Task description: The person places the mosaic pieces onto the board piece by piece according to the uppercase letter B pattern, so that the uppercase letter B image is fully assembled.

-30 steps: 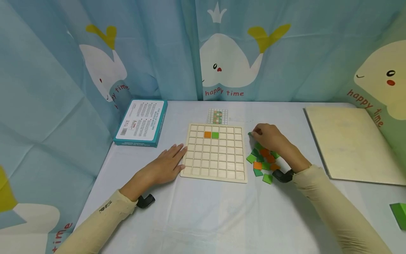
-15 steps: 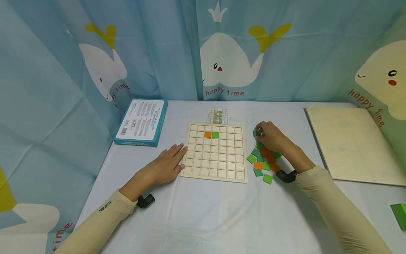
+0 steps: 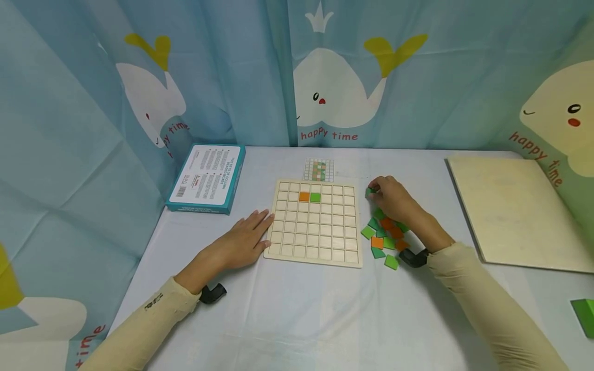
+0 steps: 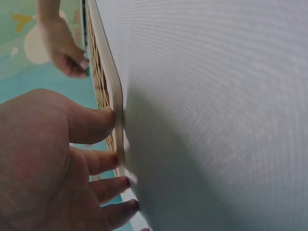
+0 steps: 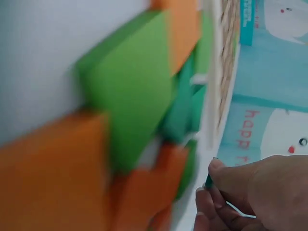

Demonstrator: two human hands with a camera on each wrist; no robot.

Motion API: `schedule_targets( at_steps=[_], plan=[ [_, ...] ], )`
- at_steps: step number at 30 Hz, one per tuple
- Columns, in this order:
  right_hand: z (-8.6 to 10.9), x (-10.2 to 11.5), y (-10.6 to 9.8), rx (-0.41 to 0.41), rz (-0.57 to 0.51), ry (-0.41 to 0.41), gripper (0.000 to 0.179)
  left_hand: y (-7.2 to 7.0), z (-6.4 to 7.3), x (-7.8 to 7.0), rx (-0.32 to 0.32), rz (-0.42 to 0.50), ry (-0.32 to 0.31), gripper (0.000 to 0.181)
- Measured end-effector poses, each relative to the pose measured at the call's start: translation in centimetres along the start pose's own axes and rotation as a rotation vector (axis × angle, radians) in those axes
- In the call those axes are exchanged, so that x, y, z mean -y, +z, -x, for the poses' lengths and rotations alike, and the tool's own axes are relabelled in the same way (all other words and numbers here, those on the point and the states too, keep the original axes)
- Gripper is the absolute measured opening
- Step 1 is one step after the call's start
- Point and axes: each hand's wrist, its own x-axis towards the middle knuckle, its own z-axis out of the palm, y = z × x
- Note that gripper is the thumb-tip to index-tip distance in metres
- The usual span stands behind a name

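A pale wooden grid board [image 3: 301, 226] lies mid-table, with one orange tile [image 3: 303, 197] and one light green tile [image 3: 315, 198] side by side in its second row. My left hand [image 3: 243, 242] rests flat beside the board, fingers fairly straight; in the left wrist view its thumb and fingertips [image 4: 107, 122] touch the board's edge. Right of the board, my right hand [image 3: 392, 198] pinches a dark green tile [image 3: 369, 191] between thumb and fingers. Below that hand lies a loose pile of green and orange tiles [image 3: 377, 242], partly hidden by the wrist.
A small printed pattern card [image 3: 318, 170] lies just behind the board. The teal-edged box [image 3: 206, 179] sits at the back left. On the right lies a large pale wooden panel [image 3: 520, 211], with a green block [image 3: 583, 315] at the frame's right edge. A whale-print curtain [image 3: 260, 77] surrounds the table.
My right hand shifted slightly right, then back left, keeping the dark green tile, which shows at different angles between the fingers. The left hand and board have stayed in place.
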Motion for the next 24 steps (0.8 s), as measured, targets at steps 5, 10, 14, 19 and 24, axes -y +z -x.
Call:
schedule_targets(
  at_steps=[5, 10, 14, 19, 24],
  plan=[
    [-0.6, 2.7, 0.9, 0.017, -0.050, -0.045, 0.033, 0.1, 0.0, 0.0, -0.003, 0.000, 0.000, 0.068],
    [-1.3, 5.5, 2.6, 0.065, -0.017, -0.096, 0.035, 0.1, 0.0, 0.0, -0.003, -0.005, 0.002, 0.068],
    [-1.7, 6.8, 4.0, 0.061, 0.028, -0.136, 0.033, 0.2, 0.0, 0.0, -0.003, 0.001, 0.005, 0.068],
    [-1.9, 7.6, 4.8, -0.001, 0.055, -0.156, 0.028, 0.2, 0.0, 0.0, -0.007, 0.002, 0.004, 0.068],
    [-2.1, 7.7, 5.2, -0.041, 0.067, -0.186, 0.016, 0.2, -0.1, 0.0, -0.008, 0.002, 0.000, 0.067]
  ],
)
